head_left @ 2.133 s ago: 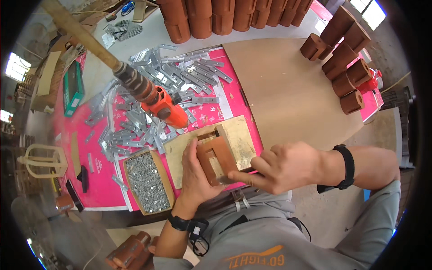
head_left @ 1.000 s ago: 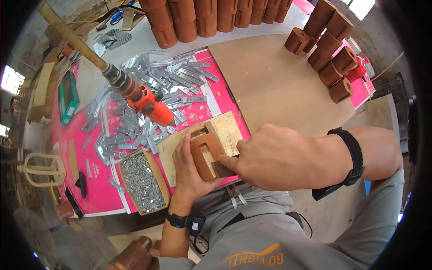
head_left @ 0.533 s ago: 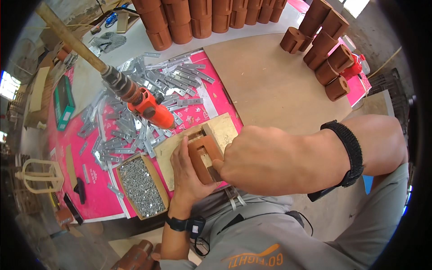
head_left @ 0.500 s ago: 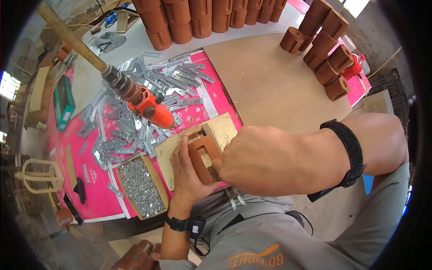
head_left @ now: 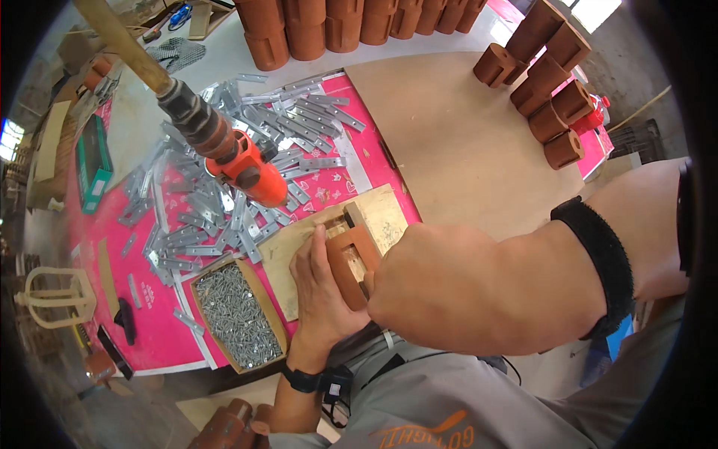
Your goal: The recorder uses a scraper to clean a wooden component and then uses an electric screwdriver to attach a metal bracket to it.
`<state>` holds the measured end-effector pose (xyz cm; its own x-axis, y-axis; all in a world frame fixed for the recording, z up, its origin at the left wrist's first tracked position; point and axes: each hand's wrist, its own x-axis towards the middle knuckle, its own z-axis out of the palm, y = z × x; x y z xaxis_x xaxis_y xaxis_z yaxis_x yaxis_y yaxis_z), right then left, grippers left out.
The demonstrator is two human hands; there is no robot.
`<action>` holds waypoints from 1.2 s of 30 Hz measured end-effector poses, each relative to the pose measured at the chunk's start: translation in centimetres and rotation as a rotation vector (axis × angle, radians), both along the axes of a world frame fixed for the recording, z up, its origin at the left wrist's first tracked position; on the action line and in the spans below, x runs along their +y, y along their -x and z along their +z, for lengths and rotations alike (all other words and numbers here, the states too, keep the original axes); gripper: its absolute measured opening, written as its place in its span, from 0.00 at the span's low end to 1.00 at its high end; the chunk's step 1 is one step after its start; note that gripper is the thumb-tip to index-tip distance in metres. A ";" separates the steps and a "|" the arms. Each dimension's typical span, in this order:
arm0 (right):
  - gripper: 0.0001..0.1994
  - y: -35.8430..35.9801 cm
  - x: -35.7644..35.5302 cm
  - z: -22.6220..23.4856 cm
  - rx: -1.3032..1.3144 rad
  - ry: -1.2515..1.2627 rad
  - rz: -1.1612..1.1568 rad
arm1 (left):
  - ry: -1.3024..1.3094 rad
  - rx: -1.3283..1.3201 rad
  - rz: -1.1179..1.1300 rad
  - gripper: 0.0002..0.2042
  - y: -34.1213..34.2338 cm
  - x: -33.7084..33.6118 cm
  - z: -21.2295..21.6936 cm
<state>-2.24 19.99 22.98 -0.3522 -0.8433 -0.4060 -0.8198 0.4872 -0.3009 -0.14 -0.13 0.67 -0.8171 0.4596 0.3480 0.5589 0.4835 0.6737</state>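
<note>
My left hand [head_left: 323, 292] is wrapped around the left side of a reddish-brown block [head_left: 342, 271] with a long slot in its upper face. The block lies on a pale wooden board [head_left: 278, 263], close to my body. Curled into a fist, my right hand [head_left: 437, 288] presses against the block's near right end. Whatever its fingers hold is hidden behind the knuckles. Beyond the block hangs an orange-red power driver [head_left: 258, 178], which neither hand touches. To the left of my left hand is an open cardboard box of screws [head_left: 238, 314].
Silver metal strips [head_left: 213, 206] with holes lie heaped on the pink table cover [head_left: 161, 329]. Reddish-brown slotted cylinders [head_left: 307, 37] stand stacked at the back, with more [head_left: 546, 82] at the far right. A green box [head_left: 93, 168] sits at the left.
The block and both hands appear slightly further right, while my right forearm fills more of the view. The view itself has shifted a little. My left hand still grips the block.
</note>
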 end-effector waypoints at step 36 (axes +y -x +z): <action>0.06 -1.6 1.5 0.6 0.281 -0.199 -0.039 | -0.027 0.024 -0.029 0.66 -0.4 -0.1 -0.3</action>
